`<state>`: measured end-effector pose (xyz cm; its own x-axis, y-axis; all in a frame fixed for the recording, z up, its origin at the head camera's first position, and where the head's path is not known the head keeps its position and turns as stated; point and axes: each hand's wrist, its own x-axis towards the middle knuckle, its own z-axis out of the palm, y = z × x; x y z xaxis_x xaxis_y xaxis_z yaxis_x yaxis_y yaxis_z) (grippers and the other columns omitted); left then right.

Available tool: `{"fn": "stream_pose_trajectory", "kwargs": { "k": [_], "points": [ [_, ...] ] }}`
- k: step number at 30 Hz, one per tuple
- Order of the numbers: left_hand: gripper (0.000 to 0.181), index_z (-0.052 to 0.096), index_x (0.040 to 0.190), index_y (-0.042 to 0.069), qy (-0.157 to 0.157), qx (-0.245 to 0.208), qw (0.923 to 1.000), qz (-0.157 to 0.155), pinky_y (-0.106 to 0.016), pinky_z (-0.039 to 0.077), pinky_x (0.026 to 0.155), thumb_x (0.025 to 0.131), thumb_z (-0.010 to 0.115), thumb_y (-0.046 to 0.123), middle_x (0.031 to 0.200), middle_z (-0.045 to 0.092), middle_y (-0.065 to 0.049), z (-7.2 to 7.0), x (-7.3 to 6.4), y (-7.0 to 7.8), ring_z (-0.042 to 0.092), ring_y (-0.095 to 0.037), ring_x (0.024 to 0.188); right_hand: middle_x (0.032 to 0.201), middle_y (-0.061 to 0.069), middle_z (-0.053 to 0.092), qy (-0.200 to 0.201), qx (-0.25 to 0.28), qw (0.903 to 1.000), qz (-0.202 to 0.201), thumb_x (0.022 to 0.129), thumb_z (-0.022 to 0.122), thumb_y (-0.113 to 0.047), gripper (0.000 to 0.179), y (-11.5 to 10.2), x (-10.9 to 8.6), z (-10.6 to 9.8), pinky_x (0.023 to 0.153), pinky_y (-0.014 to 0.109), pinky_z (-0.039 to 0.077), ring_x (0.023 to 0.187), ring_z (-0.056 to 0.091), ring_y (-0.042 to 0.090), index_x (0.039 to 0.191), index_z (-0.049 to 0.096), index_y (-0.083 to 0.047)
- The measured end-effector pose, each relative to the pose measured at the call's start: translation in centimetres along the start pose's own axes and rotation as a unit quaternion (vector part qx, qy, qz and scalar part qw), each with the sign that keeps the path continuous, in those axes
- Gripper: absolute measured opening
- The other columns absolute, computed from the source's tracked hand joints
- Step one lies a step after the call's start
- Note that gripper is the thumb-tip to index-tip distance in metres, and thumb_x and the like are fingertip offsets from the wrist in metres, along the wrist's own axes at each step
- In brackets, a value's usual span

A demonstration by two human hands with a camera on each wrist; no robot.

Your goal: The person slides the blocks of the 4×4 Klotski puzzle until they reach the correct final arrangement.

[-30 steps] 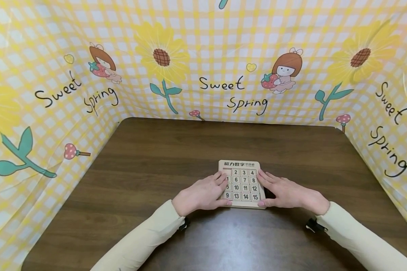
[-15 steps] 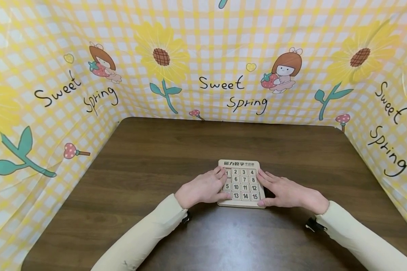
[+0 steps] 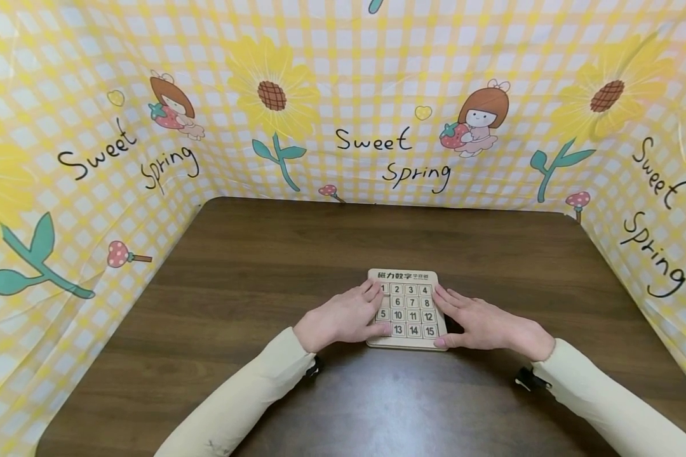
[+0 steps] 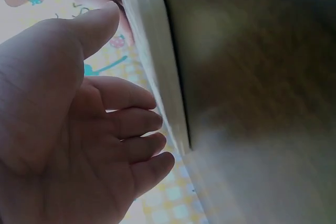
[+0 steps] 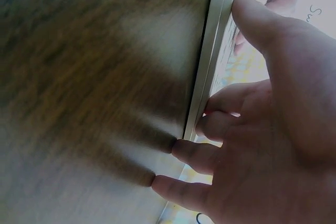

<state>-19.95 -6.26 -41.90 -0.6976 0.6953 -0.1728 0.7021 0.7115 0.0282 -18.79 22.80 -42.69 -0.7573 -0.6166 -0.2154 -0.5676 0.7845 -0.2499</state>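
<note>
A light wooden number slide puzzle (image 3: 413, 303) lies flat on the table, its printed title along the far edge. Tile 1 sits in the top left corner with a vacant slot below it, and 5 comes under that. My left hand (image 3: 338, 317) reaches over the puzzle's left side: fingertips by tile 1, thumb over the bottom left tile, whose number is hidden. On the other side, my right hand (image 3: 486, 324) rests with its fingers along the right edge and its thumb at the near right corner. In the right wrist view, two fingertips (image 5: 165, 182) touch the tabletop beside the frame.
The dark wood-grain table (image 3: 251, 254) extends around the puzzle on all sides. A yellow checked cloth (image 3: 377, 76) with flowers and "Sweet Spring" lettering walls it in at the back, left and right. Black straps (image 3: 533, 381) show at both cuffs.
My left hand has shifted slightly away from me over the left column. Tile 1 has slid up into the top left slot, tile 5 has moved up slightly, and the right hand stays in place.
</note>
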Motion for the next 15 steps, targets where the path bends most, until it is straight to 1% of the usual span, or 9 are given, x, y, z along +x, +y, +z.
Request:
{"fn": "stream_pose_trajectory", "kwargs": {
  "k": [4, 8, 10, 15],
  "points": [
    [0.077, 0.039, 0.148, -0.001, 0.010, 0.025, 0.9995, 0.014, -0.038, 0.029, 0.120, 0.098, 0.045, 0.057, 0.157, 0.033, -0.022, 0.0, -1.3, 0.7, 0.029, -0.032, 0.148, 0.163, 0.017, 0.020, 0.002, -0.001, 1.0000, 0.002, 0.090, 0.054, -0.065, 0.095, 0.0, 0.0, 0.0, 0.106, 0.066, 0.035, 0.148, 0.025, 0.041, 0.154, 0.026, -0.001],
    [0.079, 0.040, 0.148, -0.002, 0.009, 0.038, 0.9990, 0.023, -0.038, 0.032, 0.119, 0.098, 0.044, 0.059, 0.157, 0.034, -0.021, 0.0, -2.6, 1.6, 0.031, -0.032, 0.148, 0.163, 0.017, 0.020, 0.001, -0.001, 1.0000, 0.002, 0.090, 0.054, -0.065, 0.095, -0.1, 0.0, -0.1, 0.105, 0.067, 0.035, 0.148, 0.025, 0.041, 0.154, 0.026, -0.001],
    [0.079, 0.041, 0.147, -0.001, 0.001, 0.043, 0.9988, 0.024, -0.037, 0.032, 0.119, 0.098, 0.044, 0.060, 0.157, 0.034, -0.020, 0.0, -3.1, 2.0, 0.031, -0.031, 0.148, 0.163, 0.018, 0.020, 0.002, -0.002, 1.0000, -0.001, 0.090, 0.055, -0.065, 0.095, -0.1, 0.1, -0.1, 0.106, 0.066, 0.035, 0.148, 0.025, 0.041, 0.154, 0.026, -0.001],
    [0.077, 0.042, 0.148, 0.002, -0.031, 0.046, 0.9985, 0.009, -0.035, 0.030, 0.120, 0.097, 0.044, 0.060, 0.158, 0.034, -0.017, -0.2, -3.9, 3.0, 0.030, -0.028, 0.149, 0.162, 0.019, 0.020, 0.001, -0.003, 1.0000, -0.003, 0.089, 0.054, -0.066, 0.096, -0.2, 0.1, -0.1, 0.107, 0.065, 0.035, 0.148, 0.025, 0.041, 0.154, 0.026, 0.000]
  ]
}}
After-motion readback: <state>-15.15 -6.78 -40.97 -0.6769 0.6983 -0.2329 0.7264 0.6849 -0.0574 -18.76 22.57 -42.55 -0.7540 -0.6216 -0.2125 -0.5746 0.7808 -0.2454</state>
